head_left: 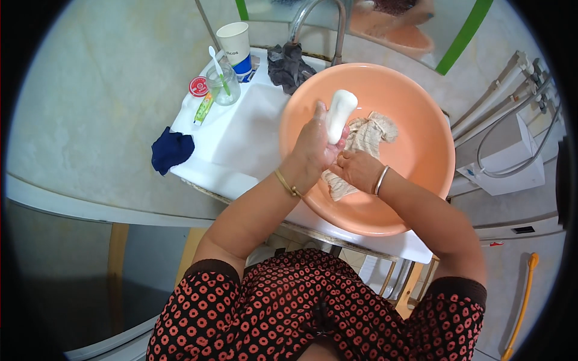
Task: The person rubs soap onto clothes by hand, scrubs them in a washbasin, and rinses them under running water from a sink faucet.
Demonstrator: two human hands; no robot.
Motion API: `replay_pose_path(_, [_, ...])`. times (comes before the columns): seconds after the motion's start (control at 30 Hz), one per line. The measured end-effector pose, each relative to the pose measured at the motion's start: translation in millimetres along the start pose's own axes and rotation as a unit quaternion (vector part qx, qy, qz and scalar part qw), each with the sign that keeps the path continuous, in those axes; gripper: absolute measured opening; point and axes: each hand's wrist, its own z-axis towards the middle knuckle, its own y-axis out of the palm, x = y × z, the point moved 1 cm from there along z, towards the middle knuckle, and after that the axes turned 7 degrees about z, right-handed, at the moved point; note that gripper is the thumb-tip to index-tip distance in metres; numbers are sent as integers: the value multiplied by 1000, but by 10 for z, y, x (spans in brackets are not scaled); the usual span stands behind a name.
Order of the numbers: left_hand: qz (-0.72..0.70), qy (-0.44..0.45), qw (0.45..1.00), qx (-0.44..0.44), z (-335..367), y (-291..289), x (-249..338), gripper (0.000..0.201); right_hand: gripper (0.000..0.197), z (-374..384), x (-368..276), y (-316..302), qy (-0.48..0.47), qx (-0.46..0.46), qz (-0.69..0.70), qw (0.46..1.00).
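My left hand (313,141) is closed around a white bar of soap (341,114), which has a narrowed middle and points up and away over an orange basin (421,174). Close beside that palm, my right hand (359,170) has its fingers bent in; what they grip, if anything, is hidden. A crumpled, wet-looking beige cloth (374,133) passes beneath my hands inside the basin. One end of it shows beyond the right hand and the other below the fingers.
The basin rests on a white sink (241,144) below a metal faucet (346,33). A dark grey rag (288,66), a paper cup (235,45), a glass jar (224,87) with a toothbrush and a navy cloth (172,149) lie along the sink. A white box with a hose (512,153) stands right.
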Motion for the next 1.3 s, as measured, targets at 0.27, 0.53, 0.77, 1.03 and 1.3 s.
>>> replay_pose_path(0.27, [31,61,996,-52,-93,-147,116,31,16,-229,553,-466,353,197,668,625])
replay_pose_path(0.53, [32,47,998,-15,-116,-93,105,28,32,-583,698,-707,443,157,708,527])
replay_pose_path(0.77, [45,38,998,-9,-68,-86,27,27,26,-256,164,-470,205,26,152,966])
replay_pose_path(1.03, [97,1,995,-28,-93,-36,-88,28,9,-361,441,-533,364,24,337,868])
replay_pose_path(1.3, [73,105,983,-130,-38,57,-342,21,21,-130,-126,-1079,174,388,598,679])
